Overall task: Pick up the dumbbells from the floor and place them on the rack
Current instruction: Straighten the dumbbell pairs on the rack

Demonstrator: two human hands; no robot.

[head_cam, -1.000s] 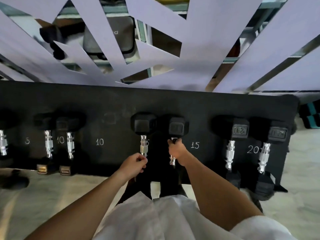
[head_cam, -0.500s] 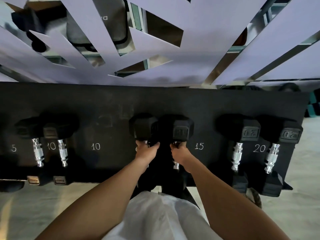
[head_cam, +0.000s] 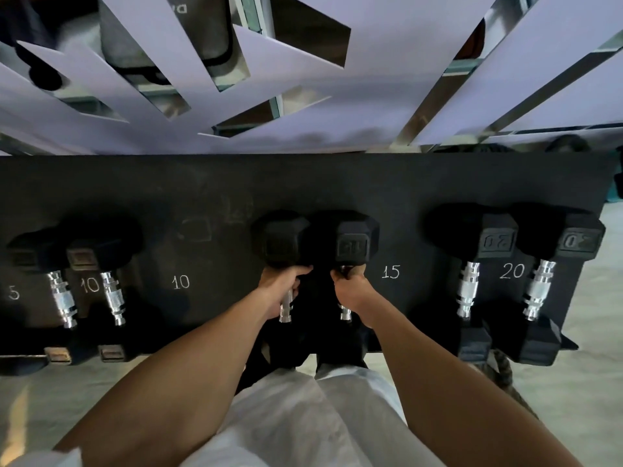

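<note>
Both hands have slid up the handles since a second ago, the left hand (head_cam: 279,284) and right hand (head_cam: 350,286) each wrapped around a dumbbell (head_cam: 281,241) (head_cam: 354,242) lying mid-rack (head_cam: 303,183), front ends overhanging its near edge.

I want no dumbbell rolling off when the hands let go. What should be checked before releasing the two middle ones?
1. Left hand grips its dumbbell's handle: ok.
2. Right hand grips the other handle: ok.
3. Both middle dumbbells lie on the rack beside the chalked 15: ok.
4. Near heads resting on the rack's front edge: cannot tell, hidden by the arms.
5. Neighbouring 20 dumbbells stand apart from them: ok.
</note>
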